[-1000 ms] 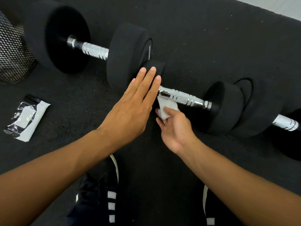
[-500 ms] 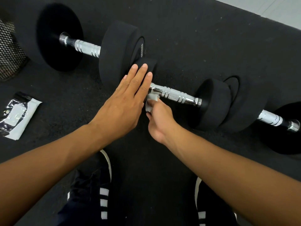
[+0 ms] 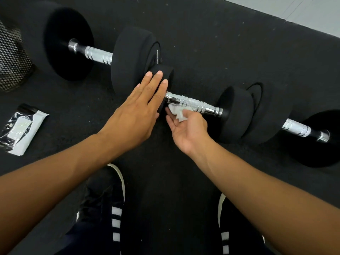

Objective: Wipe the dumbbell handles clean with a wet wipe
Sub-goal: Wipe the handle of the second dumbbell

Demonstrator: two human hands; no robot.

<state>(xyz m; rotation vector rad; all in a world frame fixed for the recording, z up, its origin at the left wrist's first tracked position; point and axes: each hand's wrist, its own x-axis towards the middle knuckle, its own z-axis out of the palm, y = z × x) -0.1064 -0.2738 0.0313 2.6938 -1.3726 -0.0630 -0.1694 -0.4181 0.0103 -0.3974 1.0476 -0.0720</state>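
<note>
Three black dumbbells lie in a row on the dark mat. The middle dumbbell has a chrome handle [image 3: 195, 106] between two small black heads. My left hand [image 3: 139, 111] lies flat, fingers straight, on the middle dumbbell's left head [image 3: 166, 72]. My right hand [image 3: 187, 129] is turned palm up just below the left end of that handle, pinching a crumpled white wet wipe [image 3: 177, 113] against it. The left dumbbell's handle [image 3: 95, 55] and the right dumbbell's handle [image 3: 298, 128] are bare.
A wet wipe packet [image 3: 20, 129] lies on the mat at the left. A metal mesh bin [image 3: 11, 57] stands at the far left edge. My two dark shoes [image 3: 104, 201] are at the bottom. Pale floor [image 3: 303, 11] shows beyond the mat's top right edge.
My right hand has rolled from knuckles-up to palm-up under the handle, carrying the wipe near its left end. My left hand stays flat on the head. The camera view shifted slightly.
</note>
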